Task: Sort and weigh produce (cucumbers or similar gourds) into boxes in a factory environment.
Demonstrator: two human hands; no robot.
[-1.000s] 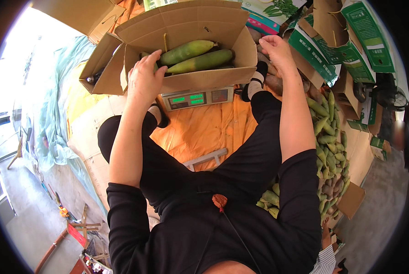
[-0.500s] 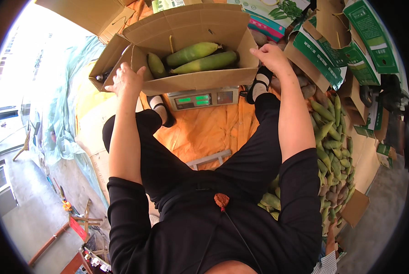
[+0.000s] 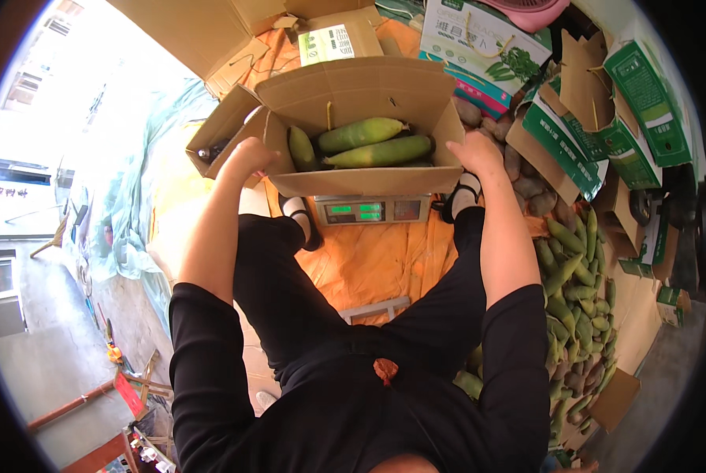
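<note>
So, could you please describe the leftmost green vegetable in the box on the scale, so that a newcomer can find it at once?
Start from the open cardboard box, which sits on the digital scale. Inside, go to the left end, beside the two long green vegetables. The leftmost vegetable looks shorter and runs nearly front to back, whereas those two lie mostly crosswise.

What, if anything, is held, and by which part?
The left hand and right hand are at opposite ends of an open brown cardboard box; whether they grip it cannot be told.
</note>
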